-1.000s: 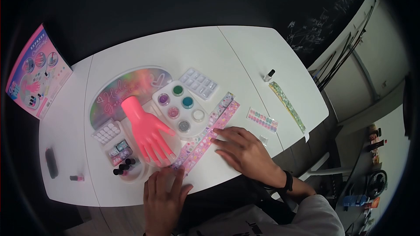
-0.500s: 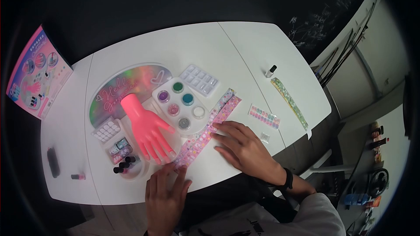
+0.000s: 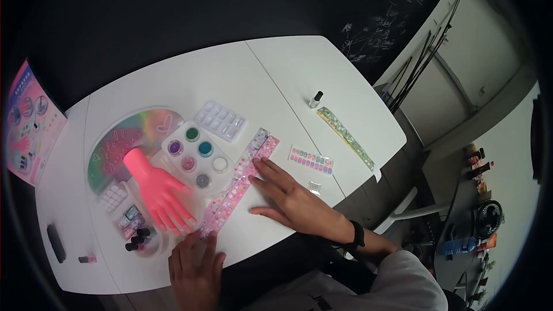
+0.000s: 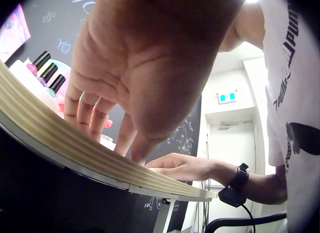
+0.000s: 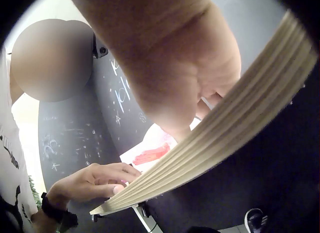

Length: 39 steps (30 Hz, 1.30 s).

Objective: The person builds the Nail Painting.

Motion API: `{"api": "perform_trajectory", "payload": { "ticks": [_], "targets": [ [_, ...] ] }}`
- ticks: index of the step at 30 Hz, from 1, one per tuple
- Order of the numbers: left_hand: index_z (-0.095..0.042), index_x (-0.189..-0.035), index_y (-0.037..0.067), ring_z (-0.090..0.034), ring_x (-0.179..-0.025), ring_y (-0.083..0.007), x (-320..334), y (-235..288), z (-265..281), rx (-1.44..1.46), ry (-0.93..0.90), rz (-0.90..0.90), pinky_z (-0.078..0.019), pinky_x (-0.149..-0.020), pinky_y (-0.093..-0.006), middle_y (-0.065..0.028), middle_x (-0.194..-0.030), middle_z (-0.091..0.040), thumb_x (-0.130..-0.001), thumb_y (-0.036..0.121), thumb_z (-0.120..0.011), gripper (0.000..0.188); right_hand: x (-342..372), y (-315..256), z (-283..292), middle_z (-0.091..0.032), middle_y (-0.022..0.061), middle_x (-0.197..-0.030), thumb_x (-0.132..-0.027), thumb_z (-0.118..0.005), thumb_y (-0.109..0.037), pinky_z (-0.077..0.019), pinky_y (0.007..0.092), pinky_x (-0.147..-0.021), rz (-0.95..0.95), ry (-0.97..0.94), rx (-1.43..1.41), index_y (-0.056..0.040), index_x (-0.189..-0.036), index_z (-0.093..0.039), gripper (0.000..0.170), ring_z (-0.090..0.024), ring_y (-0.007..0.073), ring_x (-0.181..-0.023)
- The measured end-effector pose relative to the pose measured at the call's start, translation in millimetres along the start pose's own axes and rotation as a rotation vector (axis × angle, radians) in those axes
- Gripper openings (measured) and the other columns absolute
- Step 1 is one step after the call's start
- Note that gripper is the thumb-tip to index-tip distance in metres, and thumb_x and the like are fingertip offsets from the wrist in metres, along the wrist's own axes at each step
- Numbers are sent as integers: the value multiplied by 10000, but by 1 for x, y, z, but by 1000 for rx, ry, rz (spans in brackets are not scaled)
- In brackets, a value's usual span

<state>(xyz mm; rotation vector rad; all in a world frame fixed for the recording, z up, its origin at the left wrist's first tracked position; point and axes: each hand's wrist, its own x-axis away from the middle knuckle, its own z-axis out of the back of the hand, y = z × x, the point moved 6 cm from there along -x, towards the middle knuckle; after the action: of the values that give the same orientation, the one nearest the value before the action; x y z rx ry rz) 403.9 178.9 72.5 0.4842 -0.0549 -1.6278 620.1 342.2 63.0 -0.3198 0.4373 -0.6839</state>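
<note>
Two long patterned strips lie side by side, slanting across the front of the table: a lilac strip (image 3: pixel 252 148) and a pink strip (image 3: pixel 233 197) with small flower-like prints. My left hand (image 3: pixel 194 268) touches their near end with its fingertips, the palm hanging over the table edge. Farther up, my right hand (image 3: pixel 291 200) rests its fingertips on the pink strip, fingers extended and thumb apart. Just left of the strips is a pink model hand (image 3: pixel 158 187) on a white stand. In the left wrist view the left palm (image 4: pixel 145 67) hides most of the strips.
A white tray (image 3: pixel 222 167) holds several glitter pots; a white compartment tray (image 3: pixel 222 120) stands behind. Dark-capped bottles (image 3: pixel 135 242) sit front left. To the right lie a nail sticker sheet (image 3: pixel 311 159), a gem sheet (image 3: pixel 314 187), a polish bottle (image 3: pixel 315 99) and a green strip (image 3: pixel 345 137).
The head view has turned to the right, so the table appears shifted left. Both hands keep nearly the same places on the strips.
</note>
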Motion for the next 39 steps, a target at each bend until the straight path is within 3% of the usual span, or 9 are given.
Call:
{"api": "perform_trajectory", "payload": {
  "ticks": [11, 16, 19, 23, 25, 28, 32, 34, 39],
  "targets": [
    [-789, -1528, 102, -671, -1373, -389, -1, 3, 3, -7, 6, -16, -570, -1132, -525, -175, -1458, -694, -1096, 217, -841, 451, -7, 2, 7, -533, 358, -1732, -1099, -826, -418, -515, 592, -1301, 14, 18, 99, 71, -1516, -677, 660, -472, 588, -1646],
    [-789, -1529, 103, -668, -1372, -384, 0, 3, 2, -11, 9, -8, -568, -1132, -523, -174, -1452, -693, -1093, 212, -843, 453, -5, 15, 13, -588, 307, -1686, -1083, -855, -413, -558, 572, -1240, -172, 83, 35, 34, -1537, -675, 662, -613, 525, -1528],
    [-789, -1530, 105, -667, -1371, -381, 0, 3, 3, -12, 14, -11, -567, -1134, -521, -173, -1446, -692, -1092, 210, -844, 454, -7, 17, 18, -582, 290, -1700, -1107, -842, -375, -555, 549, -1250, -300, 114, -285, 5, -1544, -683, 601, -608, 507, -1550],
    [-785, -1534, 106, -665, -1372, -379, 0, 3, 2, -14, 17, -10, -568, -1133, -520, -173, -1444, -689, -1087, 206, -847, 463, -11, 23, 16, -558, 286, -1734, -1135, -817, -309, -560, 533, -1249, -217, 158, -347, -23, -1564, -681, 533, -621, 504, -1547],
    [-784, -1537, 107, -665, -1373, -379, 0, 3, 2, -10, 15, -8, -568, -1134, -520, -173, -1445, -688, -1085, 205, -848, 467, -12, 27, 14, -492, 221, -1820, -1172, -752, -213, -562, 514, -1273, -272, 132, -415, -46, -1626, -672, 490, -538, 404, -1663],
    [-782, -1540, 108, -663, -1376, -381, 0, 3, 2, -5, 11, -2, -568, -1138, -522, -173, -1452, -683, -1082, 205, -849, 473, -12, 23, 16, -537, 209, -1810, -1163, -753, -176, -533, 498, -1295, -297, 153, -462, -42, -1614, -700, 473, -537, 392, -1671],
    [-772, -1557, 113, -657, -1386, -383, 1, 3, 2, -13, 2, 0, -568, -1148, -525, -178, -1468, -673, -1080, 208, -851, 493, -15, 20, 21, -575, 198, -1796, -1148, -772, -178, -497, 490, -1322, -334, 147, -473, -16, -1606, -710, 489, -547, 400, -1666],
    [-765, -1567, 117, -653, -1390, -386, 1, 3, 2, -12, -3, 4, -567, -1151, -526, -180, -1476, -667, -1081, 212, -849, 502, -15, 22, 19, -589, 271, -1756, -1125, -802, -221, -524, 511, -1302, -233, 202, -373, 60, -1588, -686, 554, -572, 503, -1615],
    [-735, -1608, 131, -641, -1406, -391, 3, 1, 0, -15, -10, 15, -560, -1163, -531, -181, -1500, -650, -1086, 227, -844, 542, -14, 31, 4, -574, 258, -1773, -1116, -820, -256, -446, 540, -1367, -260, 125, -217, 68, -1602, -674, 602, -479, 502, -1683]
  ]
}}
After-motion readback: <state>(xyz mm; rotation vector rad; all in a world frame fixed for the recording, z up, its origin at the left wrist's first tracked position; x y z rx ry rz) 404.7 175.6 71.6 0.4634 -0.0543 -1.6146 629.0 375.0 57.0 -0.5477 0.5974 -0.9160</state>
